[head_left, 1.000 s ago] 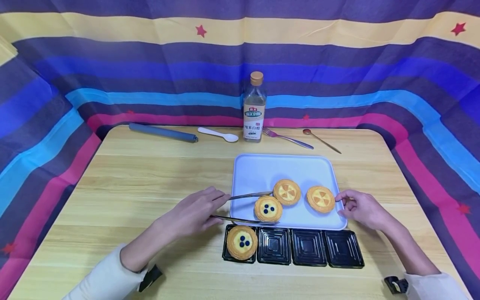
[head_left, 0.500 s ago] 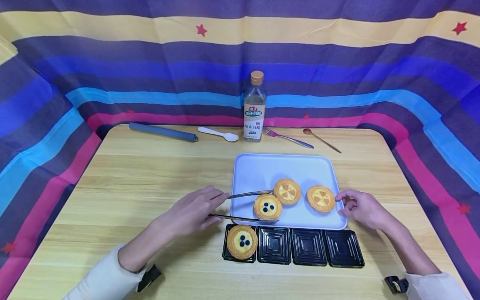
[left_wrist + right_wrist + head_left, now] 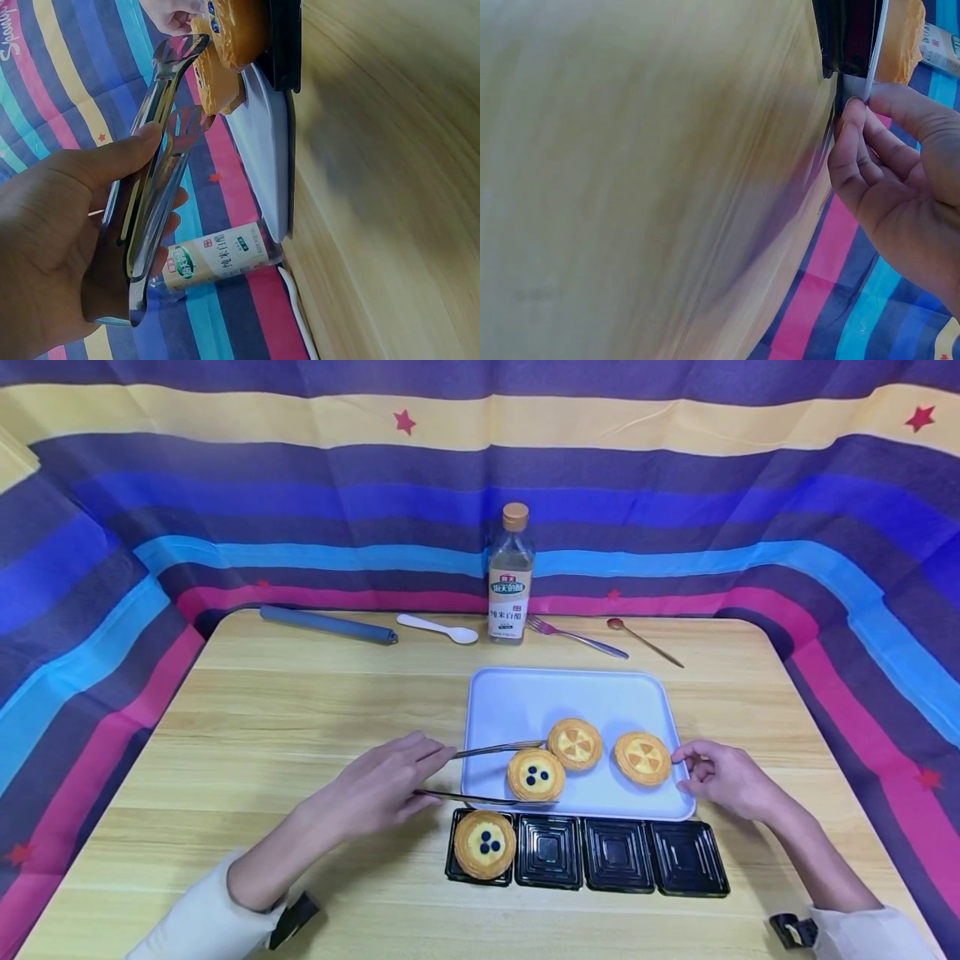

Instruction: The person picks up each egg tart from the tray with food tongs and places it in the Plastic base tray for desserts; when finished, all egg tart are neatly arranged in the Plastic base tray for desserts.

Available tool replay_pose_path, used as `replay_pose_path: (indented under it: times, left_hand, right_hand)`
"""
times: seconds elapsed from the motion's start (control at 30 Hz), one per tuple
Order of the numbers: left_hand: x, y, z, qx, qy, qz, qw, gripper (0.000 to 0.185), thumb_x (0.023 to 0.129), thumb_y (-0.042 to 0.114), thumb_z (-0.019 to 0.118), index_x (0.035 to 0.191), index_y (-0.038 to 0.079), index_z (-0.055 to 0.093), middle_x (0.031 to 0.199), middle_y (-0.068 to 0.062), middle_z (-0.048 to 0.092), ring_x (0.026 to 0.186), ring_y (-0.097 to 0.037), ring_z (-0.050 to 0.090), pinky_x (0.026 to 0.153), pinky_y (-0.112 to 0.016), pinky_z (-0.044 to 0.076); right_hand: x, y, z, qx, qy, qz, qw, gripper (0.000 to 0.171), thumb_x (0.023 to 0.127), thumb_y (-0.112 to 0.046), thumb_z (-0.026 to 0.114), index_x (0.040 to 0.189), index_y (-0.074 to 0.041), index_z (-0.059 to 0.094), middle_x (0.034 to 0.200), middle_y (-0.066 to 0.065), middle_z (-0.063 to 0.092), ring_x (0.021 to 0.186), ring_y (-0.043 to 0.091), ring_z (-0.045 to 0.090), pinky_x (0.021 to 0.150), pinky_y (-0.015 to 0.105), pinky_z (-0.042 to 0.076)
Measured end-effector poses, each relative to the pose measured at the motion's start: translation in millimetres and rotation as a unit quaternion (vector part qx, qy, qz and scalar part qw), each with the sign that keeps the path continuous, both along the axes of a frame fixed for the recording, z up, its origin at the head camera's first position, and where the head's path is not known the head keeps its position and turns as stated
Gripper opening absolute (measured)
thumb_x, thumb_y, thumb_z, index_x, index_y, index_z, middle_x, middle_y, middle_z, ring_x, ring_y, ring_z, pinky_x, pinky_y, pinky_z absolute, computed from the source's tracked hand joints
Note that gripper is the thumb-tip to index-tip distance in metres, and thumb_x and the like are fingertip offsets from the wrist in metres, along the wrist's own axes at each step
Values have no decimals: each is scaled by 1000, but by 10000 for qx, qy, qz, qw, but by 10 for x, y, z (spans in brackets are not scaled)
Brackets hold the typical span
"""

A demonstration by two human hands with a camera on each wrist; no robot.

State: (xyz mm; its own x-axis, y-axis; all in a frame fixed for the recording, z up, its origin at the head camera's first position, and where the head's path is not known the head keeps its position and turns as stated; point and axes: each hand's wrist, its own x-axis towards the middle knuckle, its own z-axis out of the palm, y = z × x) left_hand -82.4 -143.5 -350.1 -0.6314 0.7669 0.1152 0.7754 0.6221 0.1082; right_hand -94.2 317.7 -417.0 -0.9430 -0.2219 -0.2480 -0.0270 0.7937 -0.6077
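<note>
My left hand (image 3: pixel 431 772) grips metal tongs (image 3: pixel 495 750), also seen close up as the tongs (image 3: pixel 154 180) in the left wrist view. Their two arms straddle a blueberry-topped tart (image 3: pixel 536 774) at the front of a pale blue tray (image 3: pixel 525 697). Whether the arms touch the tart I cannot tell. Two orange-topped tarts (image 3: pixel 574 743) (image 3: pixel 642 757) sit beside it. My right hand (image 3: pixel 686 768) pinches the tray's right front edge (image 3: pixel 859 84), thumb on top. A black four-cup holder (image 3: pixel 622 856) lies in front of the tray, with a second blueberry tart (image 3: pixel 484 843) in its leftmost cup.
At the back of the wooden table (image 3: pixel 285 718) stand a vinegar bottle (image 3: pixel 510 578), a white spoon (image 3: pixel 438 628), a grey-blue rolling pin (image 3: pixel 326 625), a fork (image 3: pixel 573 637) and a small spoon (image 3: pixel 643 642). Striped cloth (image 3: pixel 480 468) walls in the table.
</note>
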Motion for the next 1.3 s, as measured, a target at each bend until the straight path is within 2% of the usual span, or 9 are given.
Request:
replay_pose_path:
  times: [0.33,0.63,0.73,1.03,1.3]
  left_hand:
    - [80,9,34,14,-22,-83,10000,57,80,32,74,127,5,57,113,-2,65,100,-14,57,87,-29,53]
    - [161,45,54,76,-32,-322,9994,58,80,34,74,127,6,57,112,0,65,99,-12,57,86,-27,53]
    - [196,57,59,49,-99,-353,9993,58,80,35,74,128,7,57,113,1,65,101,-11,57,92,-29,52]
    - [311,82,86,-215,-255,-404,9986,57,80,36,74,127,8,58,115,1,64,103,-11,57,93,-26,51]
    - [396,82,61,-322,-474,-534,9969,57,81,36,73,128,6,58,116,1,64,108,-12,57,104,-32,46]
  right_hand:
    - [5,5,-13,-4,-9,-26,10000,34,77,-2,72,109,1,60,74,3,61,64,4,51,51,20,42]
    - [4,6,-17,51,29,-14,10000,34,77,-2,72,108,0,60,72,2,60,62,4,49,50,20,40]
    - [3,5,-18,45,30,-13,10000,34,77,-2,72,108,0,60,73,2,60,62,4,49,50,20,40]
    - [6,-2,-14,26,3,-32,10000,34,77,-2,72,108,0,60,75,2,60,64,4,50,50,20,42]
    - [1,4,-20,-10,0,-26,10000,34,77,-2,71,108,1,60,75,3,61,65,4,51,51,20,43]
